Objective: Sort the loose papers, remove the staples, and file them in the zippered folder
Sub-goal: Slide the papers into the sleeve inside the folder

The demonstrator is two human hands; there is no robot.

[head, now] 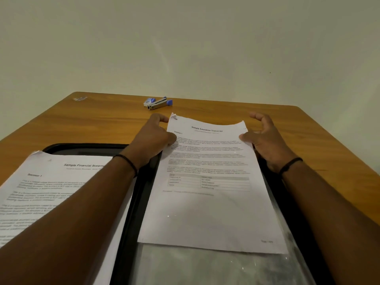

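A printed sheet headed "Sample Education Transcript" (pixel 207 202) lies over the right half of the open black zippered folder (pixel 131 212), on a clear plastic sleeve (pixel 216 268). My left hand (pixel 153 138) pinches the sheet's upper left edge, just below its torn corner. My right hand (pixel 265 136) grips the upper right edge with the thumb on top. A stack headed "Sample Financial Statement" (pixel 47 190) rests on the folder's left half, partly under my left forearm.
A stapler with blue ends (pixel 159 103) and a small blue-and-white staple box (pixel 148 101) lie near the far edge of the wooden table (pixel 308 128). A small clear scrap (pixel 80 98) sits at the far left corner. A plain wall stands behind.
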